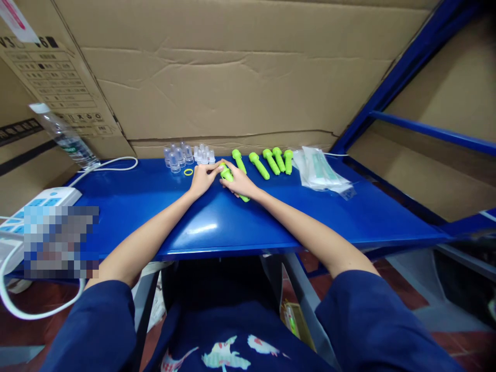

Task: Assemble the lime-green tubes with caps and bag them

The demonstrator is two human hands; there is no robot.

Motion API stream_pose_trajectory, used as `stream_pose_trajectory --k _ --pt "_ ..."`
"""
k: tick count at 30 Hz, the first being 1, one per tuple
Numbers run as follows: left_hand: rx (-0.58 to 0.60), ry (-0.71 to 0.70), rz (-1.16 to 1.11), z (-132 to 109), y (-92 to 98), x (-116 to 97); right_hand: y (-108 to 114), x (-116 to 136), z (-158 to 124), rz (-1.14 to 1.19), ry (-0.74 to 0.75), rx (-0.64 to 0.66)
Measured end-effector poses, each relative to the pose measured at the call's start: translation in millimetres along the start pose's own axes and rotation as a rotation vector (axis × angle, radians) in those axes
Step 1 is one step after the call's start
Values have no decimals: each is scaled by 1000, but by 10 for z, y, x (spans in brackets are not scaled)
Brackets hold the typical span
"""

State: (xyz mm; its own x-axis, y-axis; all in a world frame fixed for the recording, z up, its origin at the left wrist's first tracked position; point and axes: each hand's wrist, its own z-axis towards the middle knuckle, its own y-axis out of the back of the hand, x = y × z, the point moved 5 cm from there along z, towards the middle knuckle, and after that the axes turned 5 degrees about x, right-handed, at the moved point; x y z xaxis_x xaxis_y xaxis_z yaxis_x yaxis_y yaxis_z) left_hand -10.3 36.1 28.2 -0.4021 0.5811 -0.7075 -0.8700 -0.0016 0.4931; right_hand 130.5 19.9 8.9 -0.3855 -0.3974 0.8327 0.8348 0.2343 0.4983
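My right hand [241,183] is wrapped around a lime-green flashlight-shaped tube [227,173], its narrow tail poking out below the fingers. At the tube's wider head, the thumb and index finger of my left hand [203,178] press together; whether a small part sits between them is hidden. A yellow ring [188,172] lies on the table just left of my left hand. Behind it stand several clear plastic caps [175,161] and a group of smaller whitish translucent caps [204,155]. More lime-green tubes [259,166] lie in a row beyond my right hand.
Plastic packets [322,171] lie at the right of the blue table [310,206]. A water bottle [65,135] leans at the back left. At left are a white power strip [46,201], its cable and a blurred-out object [64,243]. Cardboard [240,93] walls the back.
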Motion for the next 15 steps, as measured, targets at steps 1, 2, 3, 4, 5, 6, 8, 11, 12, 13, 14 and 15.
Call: stream_pose_trajectory --k 1,2,3,4,5,6,8,11,12,13,14,15 --pt "-1 2 10 -3 2 -6 -4 -5 1 -2 -7 -1" --pt "-1 2 21 -5 3 -11 -8 -8 1 -2 -12 -2" --pt "-2 1 36 -7 5 -17 -12 -9 0 1 -17 -1" --pt "-3 0 55 -9 6 -21 -16 -7 -3 4 -24 0" --pt "-5 -3 76 -10 6 -23 -20 -4 -7 8 -32 1" --pt "-6 -6 97 -10 6 -24 -22 2 -11 11 -41 2" --pt "-8 -14 134 -10 4 -22 -23 16 -20 11 -59 3" --pt "-8 -18 172 -9 -3 -20 -21 29 -29 3 -77 6" --pt "-8 -17 181 -9 -5 -24 -19 28 -30 -1 -80 5" --pt "-8 -15 188 -9 -5 -30 -18 25 -29 -5 -80 3" --pt "-9 -14 191 -10 -4 -38 -17 21 -28 -8 -76 1" --pt "-11 -14 190 -11 -2 -48 -15 15 -25 -9 -70 -3"
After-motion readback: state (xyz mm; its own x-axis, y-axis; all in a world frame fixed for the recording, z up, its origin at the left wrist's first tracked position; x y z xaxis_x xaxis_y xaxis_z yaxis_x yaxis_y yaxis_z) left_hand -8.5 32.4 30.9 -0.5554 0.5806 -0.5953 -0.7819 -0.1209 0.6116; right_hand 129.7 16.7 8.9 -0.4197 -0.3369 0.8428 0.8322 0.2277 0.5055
